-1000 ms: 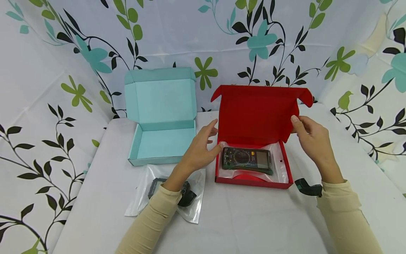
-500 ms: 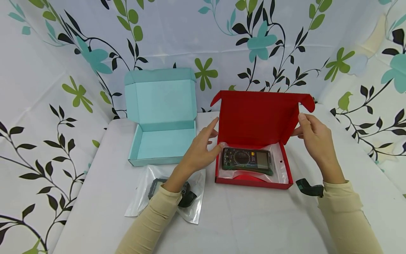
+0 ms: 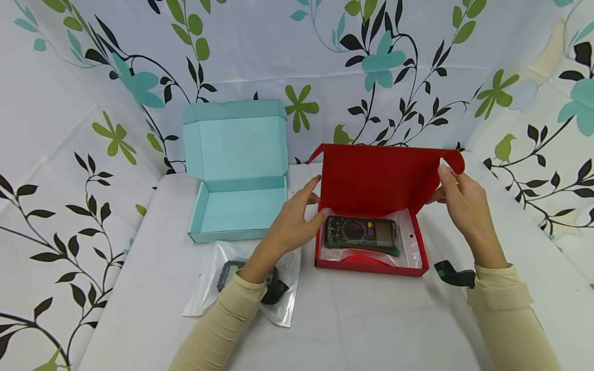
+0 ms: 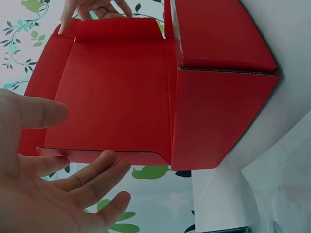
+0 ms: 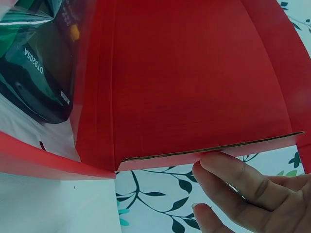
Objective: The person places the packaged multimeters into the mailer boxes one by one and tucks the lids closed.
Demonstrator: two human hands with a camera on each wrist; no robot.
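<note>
A red cardboard box stands open on the white table, its lid tilted forward. Inside lies a dark green multimeter in a clear plastic bag. My right hand pinches the lid's right edge by the side flap, thumb in front. My left hand is spread beside the box's left wall, thumb touching it near the corner. In the left wrist view my left hand faces the lid with straight fingers. The right wrist view shows my fingertips under the lid's edge, and the multimeter.
An open teal box with nothing in it stands at the back left. A clear bag with a dark device lies under my left forearm. Floral cloth walls close in the table on three sides.
The red lid has tipped forward and lower over the box, with my right hand moving along on its right edge. My left hand has stayed nearly still.
</note>
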